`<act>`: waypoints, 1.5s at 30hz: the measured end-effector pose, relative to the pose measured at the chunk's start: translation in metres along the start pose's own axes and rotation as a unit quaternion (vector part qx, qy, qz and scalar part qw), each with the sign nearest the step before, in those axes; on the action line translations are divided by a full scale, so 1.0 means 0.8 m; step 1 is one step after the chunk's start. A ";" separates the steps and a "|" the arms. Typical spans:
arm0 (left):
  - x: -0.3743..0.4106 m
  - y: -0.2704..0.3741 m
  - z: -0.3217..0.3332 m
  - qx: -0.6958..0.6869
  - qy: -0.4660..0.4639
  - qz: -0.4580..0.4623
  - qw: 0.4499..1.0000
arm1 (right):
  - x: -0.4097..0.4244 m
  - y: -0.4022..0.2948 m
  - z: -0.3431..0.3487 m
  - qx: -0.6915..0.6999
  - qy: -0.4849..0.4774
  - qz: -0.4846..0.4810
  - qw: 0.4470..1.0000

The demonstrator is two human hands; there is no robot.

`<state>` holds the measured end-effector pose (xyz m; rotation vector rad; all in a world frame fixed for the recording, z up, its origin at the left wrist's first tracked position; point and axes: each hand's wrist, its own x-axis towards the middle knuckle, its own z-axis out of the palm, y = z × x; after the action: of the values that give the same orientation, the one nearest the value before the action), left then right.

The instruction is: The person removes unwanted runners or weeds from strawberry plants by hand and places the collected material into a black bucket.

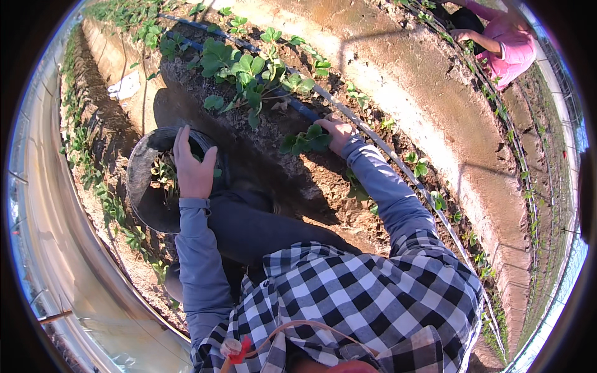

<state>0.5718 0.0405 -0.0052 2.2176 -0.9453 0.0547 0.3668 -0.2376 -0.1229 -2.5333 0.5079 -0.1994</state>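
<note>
My left hand [194,168] is spread over the rim of a dark bucket [142,182], thumb apart from the fingers, with nothing visible in it. Inside the bucket lie some pulled leaves and stems [164,172]. My right hand [339,132] reaches down to the soil bed beside a blue drip hose [303,111]. Its fingers curl down next to a small cluster of green leaves [308,141]; their tips are hidden, so a grip cannot be made out. A larger leafy plant, likely strawberry [252,70], grows just beyond on the same bed.
A grey drip hose [373,133] runs along the bed past my right forearm. Beyond a bare soil path [419,98], a person in a pink shirt [506,46] crouches at another row. White scrap [124,86] lies left; plastic sheeting [70,242] borders the left side.
</note>
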 end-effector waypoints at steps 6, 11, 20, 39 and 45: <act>-0.014 0.079 0.146 0.008 -0.241 -0.022 0.970 | 0.025 -0.016 0.053 0.225 -0.013 0.007 0.974; 0.008 0.029 0.211 -0.051 -0.252 -0.118 0.959 | 0.048 0.012 0.062 0.319 -0.029 0.195 0.927; 0.020 -0.016 0.233 -0.162 -0.193 -0.180 0.951 | 0.045 -0.026 0.004 0.311 -0.069 0.292 0.902; 0.033 0.006 0.219 -0.299 -0.333 -0.123 0.886 | 0.039 -0.075 -0.027 0.069 -0.146 -0.058 0.985; 0.005 0.048 0.206 -0.071 -0.403 0.041 0.911 | 0.015 -0.033 -0.009 0.057 -0.143 0.013 0.988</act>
<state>0.5129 -0.0838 -0.1033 2.0583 -1.4098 -0.9274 0.3839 -0.2254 -0.1023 -2.3890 0.4028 0.1417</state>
